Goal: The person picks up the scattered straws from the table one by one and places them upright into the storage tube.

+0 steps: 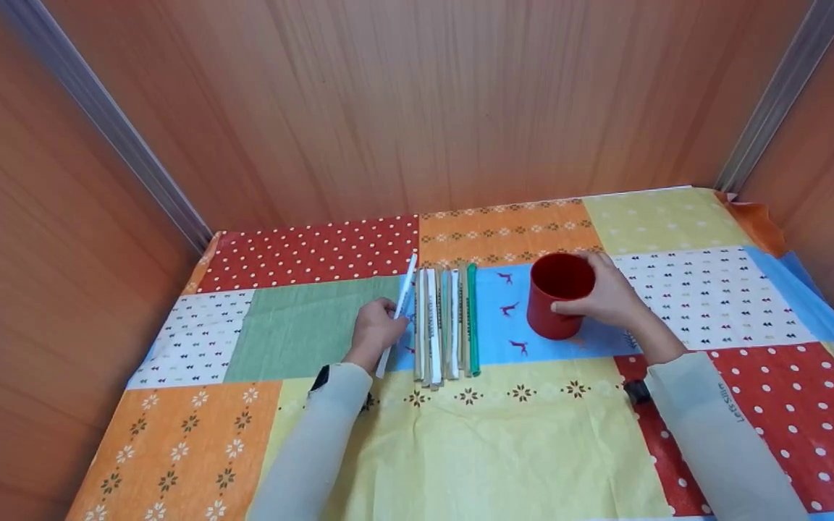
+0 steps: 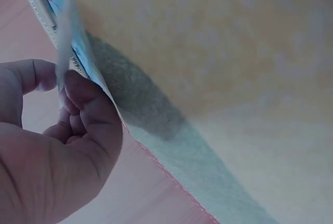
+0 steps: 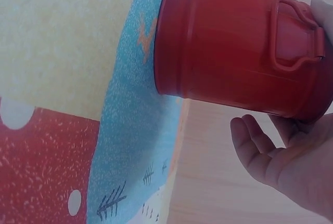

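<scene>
My left hand pinches a thin white stick between thumb and fingertips. The stick slants upward, just left of a row of several slim sticks, white and tan, some bearing print. A green stick closes that row on the right. To the right of the row, my right hand holds a red cup near its rim, thumb in front. In the right wrist view the cup shows a wire handle on its side, while some fingers stick out below it. Whether the cup touches the cloth is unclear.
A patchwork-print cloth covers the table. Wood-grain panels rise behind it and on both sides, with metal corner posts. An orange bunched edge of cloth lies at the far right corner.
</scene>
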Motion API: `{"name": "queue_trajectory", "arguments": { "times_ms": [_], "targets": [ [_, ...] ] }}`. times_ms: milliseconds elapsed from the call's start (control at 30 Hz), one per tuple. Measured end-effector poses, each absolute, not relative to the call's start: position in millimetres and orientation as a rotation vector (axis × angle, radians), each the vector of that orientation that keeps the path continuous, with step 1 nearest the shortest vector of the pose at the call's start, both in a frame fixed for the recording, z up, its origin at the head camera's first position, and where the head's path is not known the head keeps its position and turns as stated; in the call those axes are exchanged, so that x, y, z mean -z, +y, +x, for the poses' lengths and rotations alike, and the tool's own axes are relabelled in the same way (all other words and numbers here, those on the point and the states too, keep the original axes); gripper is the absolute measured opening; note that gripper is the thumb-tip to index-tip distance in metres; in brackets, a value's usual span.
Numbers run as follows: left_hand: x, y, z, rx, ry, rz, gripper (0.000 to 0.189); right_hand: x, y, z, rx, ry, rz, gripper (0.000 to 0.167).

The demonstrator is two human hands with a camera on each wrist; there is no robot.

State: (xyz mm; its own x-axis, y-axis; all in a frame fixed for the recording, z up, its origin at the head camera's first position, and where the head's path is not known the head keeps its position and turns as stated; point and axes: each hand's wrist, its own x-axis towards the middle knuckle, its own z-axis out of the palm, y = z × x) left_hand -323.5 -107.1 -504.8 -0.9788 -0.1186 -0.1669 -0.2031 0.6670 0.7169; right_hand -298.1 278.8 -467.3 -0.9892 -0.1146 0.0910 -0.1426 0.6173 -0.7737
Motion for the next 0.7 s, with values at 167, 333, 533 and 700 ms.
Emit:
{"name": "queue_trajectory", "arguments": {
  "times_ms": [167, 333, 533, 700],
  "targets": [
    [500.6, -109.2, -319.8, -1.317, 2.765, -0.264, 0.022, 465.1, 278.7, -296.4, -1.365, -2.804, 0.22, 0.11],
    [489.3, -104.1, -317.2, -1.378, 2.782, -0.221, 0.025, 463.6, 279.8, -294.9, -1.369, -2.8, 0.217, 0.114],
    [466.2, -91.4, -314.6, -1.509, 2.837, -0.096, 0.026, 466.6, 280.4, -294.9, -1.377, -2.771, 0.212, 0.104],
    [455.6, -79.9, -312.8, -1.695, 2.833, 0.102, 0.02, 470.2, 280.2, -296.3, -1.417, -2.757, 0.204, 0.103]
  ]
}}
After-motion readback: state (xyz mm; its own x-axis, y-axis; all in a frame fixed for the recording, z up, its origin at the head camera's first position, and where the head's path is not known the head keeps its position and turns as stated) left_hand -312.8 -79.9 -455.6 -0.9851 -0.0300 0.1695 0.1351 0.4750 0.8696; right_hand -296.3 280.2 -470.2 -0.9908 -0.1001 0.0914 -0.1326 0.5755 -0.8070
